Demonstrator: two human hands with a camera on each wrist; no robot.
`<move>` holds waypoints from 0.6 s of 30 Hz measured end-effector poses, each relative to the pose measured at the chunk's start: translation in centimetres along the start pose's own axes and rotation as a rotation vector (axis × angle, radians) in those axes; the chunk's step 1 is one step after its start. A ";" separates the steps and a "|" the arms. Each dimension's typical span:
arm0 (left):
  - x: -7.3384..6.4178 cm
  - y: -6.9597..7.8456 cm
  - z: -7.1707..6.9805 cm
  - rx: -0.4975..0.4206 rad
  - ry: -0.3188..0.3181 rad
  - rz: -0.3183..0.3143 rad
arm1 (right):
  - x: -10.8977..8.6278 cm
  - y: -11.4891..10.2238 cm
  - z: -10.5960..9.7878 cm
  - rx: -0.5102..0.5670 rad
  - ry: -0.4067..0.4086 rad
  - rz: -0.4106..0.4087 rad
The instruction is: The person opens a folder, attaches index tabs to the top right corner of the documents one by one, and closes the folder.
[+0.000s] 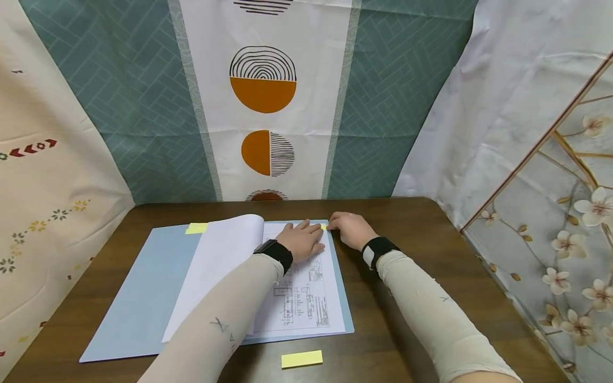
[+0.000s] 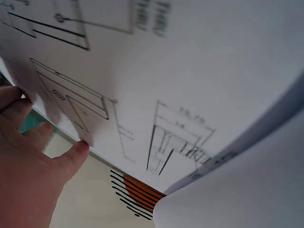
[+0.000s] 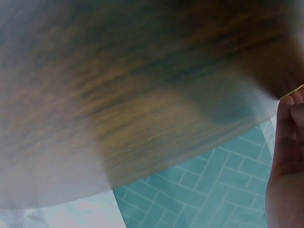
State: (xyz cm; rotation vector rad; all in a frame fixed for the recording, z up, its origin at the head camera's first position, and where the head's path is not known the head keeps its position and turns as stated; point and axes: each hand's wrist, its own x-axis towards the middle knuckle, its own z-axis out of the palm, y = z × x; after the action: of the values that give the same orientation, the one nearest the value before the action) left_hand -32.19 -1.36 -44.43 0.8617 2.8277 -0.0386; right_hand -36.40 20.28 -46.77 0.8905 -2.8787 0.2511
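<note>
A light-blue folder (image 1: 139, 287) lies spread on the table, its printed drawing sheets (image 1: 330, 306) facing up on the right side. My left hand (image 1: 301, 243) rests with spread fingers on the upper part of the top sheet; the left wrist view shows its fingertips (image 2: 81, 146) at the sheet's far edge. At the top right corner of the page, my right hand (image 1: 351, 230) pinches a yellow sticky note (image 1: 323, 226). Only a thin edge of that note shows in the right wrist view, at the curled fingers (image 3: 285, 128).
A turned-over white page (image 1: 222, 260) curls up at the folder's middle. Another yellow sticky note (image 1: 196, 228) sticks out at its upper left. A yellow sticky note pad (image 1: 301, 359) lies on the brown table (image 1: 407, 340) near the front. Patterned cloths (image 1: 402, 96) hang around the table.
</note>
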 end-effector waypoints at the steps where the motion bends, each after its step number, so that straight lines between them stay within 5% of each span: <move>1: 0.2 -0.1 0.1 0.000 -0.005 -0.004 | 0.0 0.1 0.0 -0.001 -0.001 -0.001; 18: 0.9 -0.2 1.1 -0.022 0.043 -0.089 | -0.1 -0.1 0.1 -0.028 0.008 -0.019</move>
State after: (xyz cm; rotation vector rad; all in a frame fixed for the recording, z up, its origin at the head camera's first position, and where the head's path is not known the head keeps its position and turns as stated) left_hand -32.86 -1.12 -45.71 0.7403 2.8990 -0.0010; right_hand -36.25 20.28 -46.90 0.9097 -2.8576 0.2120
